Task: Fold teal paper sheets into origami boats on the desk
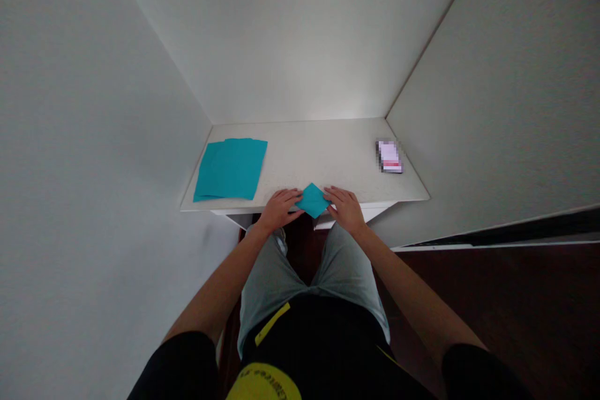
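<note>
A small diamond of folded turquoise paper [312,200] lies at the front edge of the white desk, its lower corner reaching past the edge. My left hand [281,209] grips its left corner, fingers on top and thumb toward me. On the opposite corner, my right hand [345,207] holds it the same way. The fingertips partly cover both side corners. Faint crease lines cross the paper's upper face.
Larger sheets of turquoise paper [230,169] lie in a loose stack on the left of the white desk [323,150]. A phone [389,156], blurred by pixels, rests at the right. White walls [300,37] enclose the desk on three sides.
</note>
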Demonstrator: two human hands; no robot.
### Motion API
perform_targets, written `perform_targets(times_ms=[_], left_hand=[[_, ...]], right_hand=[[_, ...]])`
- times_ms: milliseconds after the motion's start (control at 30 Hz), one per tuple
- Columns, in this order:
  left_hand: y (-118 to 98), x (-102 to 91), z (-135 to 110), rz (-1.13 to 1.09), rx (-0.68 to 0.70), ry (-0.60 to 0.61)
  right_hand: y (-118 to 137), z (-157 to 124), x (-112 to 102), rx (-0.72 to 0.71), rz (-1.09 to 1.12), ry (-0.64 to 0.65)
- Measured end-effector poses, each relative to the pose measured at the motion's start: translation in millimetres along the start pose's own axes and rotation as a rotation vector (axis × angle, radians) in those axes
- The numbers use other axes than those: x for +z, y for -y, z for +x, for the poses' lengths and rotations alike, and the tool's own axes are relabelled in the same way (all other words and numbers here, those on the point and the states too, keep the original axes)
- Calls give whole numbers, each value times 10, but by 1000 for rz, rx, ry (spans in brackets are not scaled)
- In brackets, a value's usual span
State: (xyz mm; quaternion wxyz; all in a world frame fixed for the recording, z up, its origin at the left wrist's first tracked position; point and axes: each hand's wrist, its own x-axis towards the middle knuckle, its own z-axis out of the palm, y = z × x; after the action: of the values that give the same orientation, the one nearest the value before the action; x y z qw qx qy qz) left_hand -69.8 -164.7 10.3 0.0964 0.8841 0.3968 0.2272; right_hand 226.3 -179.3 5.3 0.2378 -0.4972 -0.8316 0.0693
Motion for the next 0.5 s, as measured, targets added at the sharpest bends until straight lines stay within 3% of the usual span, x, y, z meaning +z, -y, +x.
perform_targets(times_ms=[167,367,500], left_hand=[[-88,-73,92,-63,73,-31],[-95,-242,491,-357,-266,-201],[10,-192,649,-481,-365,-124]], right_hand=[[24,188,-217,98,152,-79],[-95,536,-443,183,492,-81],[-234,654,-288,254,573,-50]])
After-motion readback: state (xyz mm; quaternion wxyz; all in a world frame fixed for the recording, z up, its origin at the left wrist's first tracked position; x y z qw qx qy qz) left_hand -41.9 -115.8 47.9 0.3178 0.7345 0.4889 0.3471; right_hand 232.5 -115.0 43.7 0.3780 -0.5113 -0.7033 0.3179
